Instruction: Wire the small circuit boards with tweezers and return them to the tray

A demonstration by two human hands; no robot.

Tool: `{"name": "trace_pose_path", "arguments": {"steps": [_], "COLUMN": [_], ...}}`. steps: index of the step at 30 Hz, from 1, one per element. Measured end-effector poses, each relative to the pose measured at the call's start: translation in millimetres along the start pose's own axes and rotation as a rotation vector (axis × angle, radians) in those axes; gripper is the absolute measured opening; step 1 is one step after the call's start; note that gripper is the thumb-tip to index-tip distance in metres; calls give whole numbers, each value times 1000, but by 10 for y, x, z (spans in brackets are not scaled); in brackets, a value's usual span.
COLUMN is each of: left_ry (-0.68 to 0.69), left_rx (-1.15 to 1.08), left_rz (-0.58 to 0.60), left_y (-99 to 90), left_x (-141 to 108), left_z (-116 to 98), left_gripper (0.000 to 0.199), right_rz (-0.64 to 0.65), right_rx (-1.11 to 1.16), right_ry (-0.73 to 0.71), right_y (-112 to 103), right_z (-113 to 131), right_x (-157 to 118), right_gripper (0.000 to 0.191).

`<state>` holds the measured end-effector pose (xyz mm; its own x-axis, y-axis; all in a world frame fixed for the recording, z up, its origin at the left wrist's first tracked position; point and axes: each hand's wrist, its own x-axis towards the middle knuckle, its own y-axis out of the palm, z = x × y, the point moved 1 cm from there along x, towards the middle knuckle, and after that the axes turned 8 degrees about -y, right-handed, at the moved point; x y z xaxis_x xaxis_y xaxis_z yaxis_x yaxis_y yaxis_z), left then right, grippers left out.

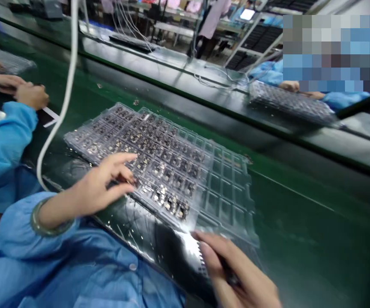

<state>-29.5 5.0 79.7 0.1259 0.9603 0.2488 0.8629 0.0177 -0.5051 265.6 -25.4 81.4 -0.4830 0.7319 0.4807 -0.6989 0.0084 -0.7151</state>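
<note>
A clear plastic tray (201,201) with many small compartments lies on the bench, several of them filled with small dark-and-metallic electronic parts (168,201). My left hand (108,182) is over the tray's near edge. Its thumb and bent fingers come together on a small dark electronic part (135,182), while the index finger stretches out above the others. At the lower right my right hand (233,269) is closed, thumb against fingers, beside the tray's near corner. Something dark shows inside its grip, and a bright piece with a toothed edge lies by the thumb; blur hides what it holds.
Under or behind the filled tray, another clear tray (233,188) shows bare compartments. A white cable (66,98) hangs at left. A co-worker's hands (27,92) are beside me at left; another person's hands (289,86) are over a tray across the rail (185,107).
</note>
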Motion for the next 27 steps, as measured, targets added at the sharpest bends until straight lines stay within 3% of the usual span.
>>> {"name": "trace_pose_path", "arguments": {"steps": [3,5,8,13,17,27], "left_ry": [157,231,137,-143,-307,-374], "left_rx": [-15,1,-89,-243,-280,-301], "left_rz": [278,360,418,525,518,443], "left_y": [464,665,824,877,915,992], "left_x": [-116,-158,-177,-213,-226,-239], "left_z": [-260,-339,-313,-236,-288,-303], "left_gripper": [60,57,56,40,23,19], "right_rz": [-92,-110,-153,-319,-406,-508], "right_rx": [143,214,342,637,751,676], "right_ry": [156,262,424,688,762,766], "right_y": [185,276,346,419,473,522], "right_z": [171,209,196,142,136,154], "right_x": [60,50,-33,-193,-230,-261], "right_gripper": [22,18,9,17,22,20]}}
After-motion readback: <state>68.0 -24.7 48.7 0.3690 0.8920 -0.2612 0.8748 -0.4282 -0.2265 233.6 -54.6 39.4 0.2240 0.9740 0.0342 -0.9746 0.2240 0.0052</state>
